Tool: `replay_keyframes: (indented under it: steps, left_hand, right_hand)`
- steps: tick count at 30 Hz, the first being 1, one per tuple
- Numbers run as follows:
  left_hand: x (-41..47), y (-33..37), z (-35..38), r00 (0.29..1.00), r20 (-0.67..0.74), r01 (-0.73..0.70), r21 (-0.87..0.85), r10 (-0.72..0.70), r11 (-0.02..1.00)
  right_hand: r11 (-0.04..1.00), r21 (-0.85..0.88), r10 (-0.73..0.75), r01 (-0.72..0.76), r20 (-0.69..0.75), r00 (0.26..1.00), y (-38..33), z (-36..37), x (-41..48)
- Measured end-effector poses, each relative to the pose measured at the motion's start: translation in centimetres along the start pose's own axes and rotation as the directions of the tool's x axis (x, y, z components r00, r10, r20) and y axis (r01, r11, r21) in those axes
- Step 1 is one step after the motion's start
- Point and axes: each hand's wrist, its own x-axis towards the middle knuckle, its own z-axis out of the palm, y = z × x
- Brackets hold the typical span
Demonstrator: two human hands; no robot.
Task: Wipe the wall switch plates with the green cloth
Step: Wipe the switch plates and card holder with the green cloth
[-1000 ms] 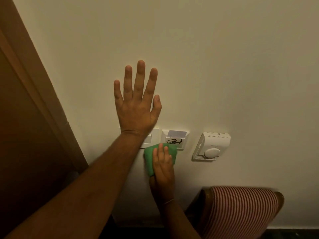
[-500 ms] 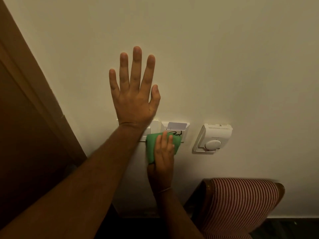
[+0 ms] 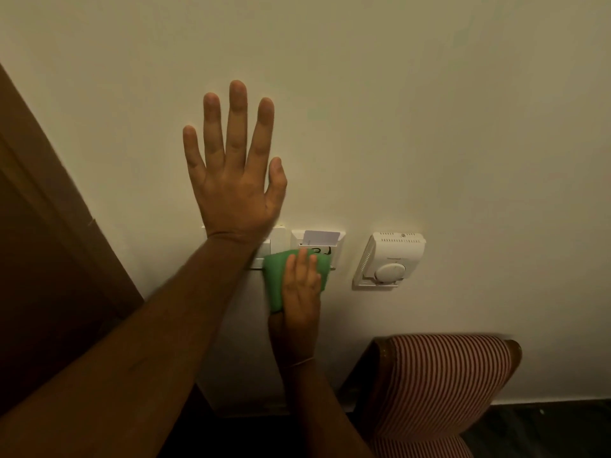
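Observation:
My left hand lies flat on the cream wall with its fingers spread, just above the left switch plate, whose left part my wrist hides. My right hand presses the folded green cloth against the wall from below. The cloth covers the lower edges of both plates. The right plate is a key-card holder with a white card standing in its slot.
A white thermostat with a round dial is mounted to the right of the plates. A chair back with red and white stripes stands against the wall below it. A brown wooden door frame runs along the left.
My right hand has slid the green cloth upward from below the plates onto their lower edges. My left hand stays flat on the wall.

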Motion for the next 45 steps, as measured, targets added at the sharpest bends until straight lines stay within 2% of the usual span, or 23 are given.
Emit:
replay_keyframes:
  steps: [4,6,8,11,14,16,18,20,22,25,28,30,32,34,36,39,45]
  left_hand:
    - [0.2,0.2,-0.1,1.000,0.012,-0.011,0.009,0.010,1.000]
    - [0.2,0.0,-0.1,1.000,0.010,-0.007,0.015,0.007,1.000]
    - [0.1,-0.1,0.1,1.000,0.000,-0.004,0.010,0.004,1.000]
    - [0.1,-0.2,0.3,1.000,-0.016,-0.009,0.002,0.009,1.000]
    - [0.1,-0.2,0.3,1.000,-0.011,-0.003,-0.007,0.003,1.000]
    - [0.1,-0.1,0.3,1.000,-0.005,-0.003,-0.006,0.003,1.000]
    - [0.2,0.1,0.2,1.000,0.003,-0.006,0.000,0.006,1.000]
    - [0.2,0.1,0.0,1.000,0.007,0.001,0.011,-0.001,1.000]
    - [0.2,0.0,0.0,1.000,0.004,0.000,0.008,-0.001,1.000]
    - [0.1,-0.1,0.1,1.000,-0.009,-0.002,0.005,0.002,1.000]
    - [0.1,0.0,0.0,1.000,-0.001,0.006,-0.005,-0.006,1.000]
    - [0.1,0.1,0.0,1.000,0.003,0.000,-0.002,0.000,1.000]
    - [0.2,0.1,0.0,1.000,0.012,-0.002,0.014,0.002,1.000]
    - [0.3,0.2,0.0,1.000,0.015,0.005,0.028,-0.006,1.000]
    - [0.3,0.2,-0.1,1.000,0.018,0.007,0.038,-0.008,0.999]
    - [0.1,-0.1,0.0,1.000,0.008,-0.006,0.029,0.006,1.000]
    - [0.1,-0.3,0.5,1.000,-0.023,0.001,0.023,0.000,1.000]
  right_hand:
    - [0.963,0.062,0.269,-0.262,-0.177,0.947,2.0,-1.5,1.3]
    - [0.952,0.110,0.303,-0.286,-0.194,0.933,0.7,-1.2,1.6]
    - [0.961,0.115,0.267,-0.251,-0.163,0.950,-0.8,-0.4,1.5]
    - [0.994,0.050,0.096,-0.094,-0.042,0.994,-2.4,0.6,1.2]
    - [0.999,0.039,-0.013,0.013,0.014,1.000,-1.5,0.2,1.2]
    - [0.998,0.028,0.065,-0.063,-0.049,0.997,0.2,-0.8,1.2]
    - [0.975,0.056,0.219,-0.213,-0.151,0.964,1.8,-1.6,1.6]
    - [0.953,0.108,0.298,-0.281,-0.193,0.935,1.6,-1.7,2.1]
    - [0.958,0.120,0.279,-0.260,-0.179,0.944,0.2,-1.0,2.1]
    - [0.992,0.072,0.109,-0.105,-0.047,0.993,-1.8,0.6,1.1]
    - [0.997,0.083,-0.017,0.012,0.059,0.998,-2.3,0.7,0.7]
    - [0.998,0.055,-0.012,0.011,0.018,1.000,-1.0,-0.1,1.0]
    - [0.993,0.046,0.116,-0.113,-0.089,0.989,0.9,-1.2,1.6]
    - [0.965,0.091,0.258,-0.245,-0.190,0.947,1.7,-1.9,2.4]
    - [0.954,0.128,0.294,-0.272,-0.218,0.931,0.9,-1.7,2.8]
    - [0.964,0.110,0.258,-0.243,-0.165,0.952,-1.3,-0.4,2.2]
    - [1.000,-0.006,0.025,-0.025,-0.022,0.999,-1.0,-0.3,1.7]
